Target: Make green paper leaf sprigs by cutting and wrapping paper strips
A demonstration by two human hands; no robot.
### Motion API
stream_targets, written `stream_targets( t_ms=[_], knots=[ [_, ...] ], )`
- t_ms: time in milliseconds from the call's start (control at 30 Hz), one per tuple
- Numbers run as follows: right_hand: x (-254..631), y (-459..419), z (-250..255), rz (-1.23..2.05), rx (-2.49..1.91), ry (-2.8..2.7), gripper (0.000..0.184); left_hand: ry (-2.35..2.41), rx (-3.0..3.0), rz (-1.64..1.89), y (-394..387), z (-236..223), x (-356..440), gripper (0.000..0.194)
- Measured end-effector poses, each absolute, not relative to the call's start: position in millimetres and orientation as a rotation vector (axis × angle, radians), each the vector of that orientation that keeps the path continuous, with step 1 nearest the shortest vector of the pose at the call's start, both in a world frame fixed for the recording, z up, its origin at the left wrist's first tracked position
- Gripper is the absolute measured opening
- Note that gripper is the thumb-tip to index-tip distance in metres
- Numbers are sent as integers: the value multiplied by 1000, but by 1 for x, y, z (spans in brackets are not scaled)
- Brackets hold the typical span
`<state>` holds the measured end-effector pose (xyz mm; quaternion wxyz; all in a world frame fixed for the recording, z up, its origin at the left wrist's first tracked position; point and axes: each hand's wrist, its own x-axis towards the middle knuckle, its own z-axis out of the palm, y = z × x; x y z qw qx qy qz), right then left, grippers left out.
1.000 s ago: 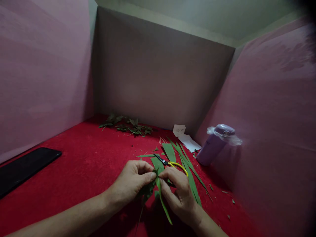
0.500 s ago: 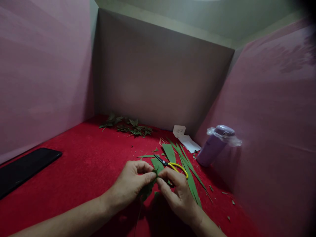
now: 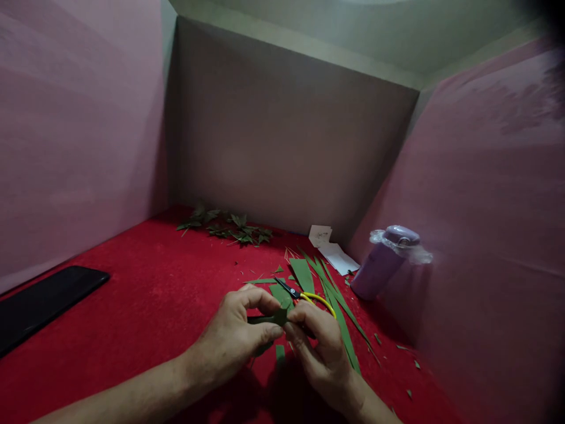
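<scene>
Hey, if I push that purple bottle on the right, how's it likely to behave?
The bottle may tip if pushed near the top, being tall and narrow. Once down, it would probably roll, since its body looks round. The crumpled plastic around its lid could slide when grasped.

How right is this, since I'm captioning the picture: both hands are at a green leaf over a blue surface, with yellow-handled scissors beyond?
The surface is red, not blue, in the head view. Left hand, right hand, green leaf and yellow-handled scissors are as stated.
</scene>
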<state>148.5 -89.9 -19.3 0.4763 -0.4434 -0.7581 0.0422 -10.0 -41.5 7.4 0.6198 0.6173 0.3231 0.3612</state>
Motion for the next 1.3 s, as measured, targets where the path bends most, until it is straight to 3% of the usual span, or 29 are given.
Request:
stream_targets(
  t_ms=[533,833,1100,1300],
  knots=[
    [147,-89,-19,79,-1058,-1851,16,695,1500,1111,-40,-2,-6,5],
    [147,-96,-15,-247,-892,-1902,17,213,2341,1711,-45,-2,-17,19],
    [150,-103,-6,-622,-773,-1913,21,147,2574,1814,-50,5,-24,20],
    [152,-109,-3,-730,-751,-1933,20,104,2531,1912,-55,8,-23,23]
  ],
)
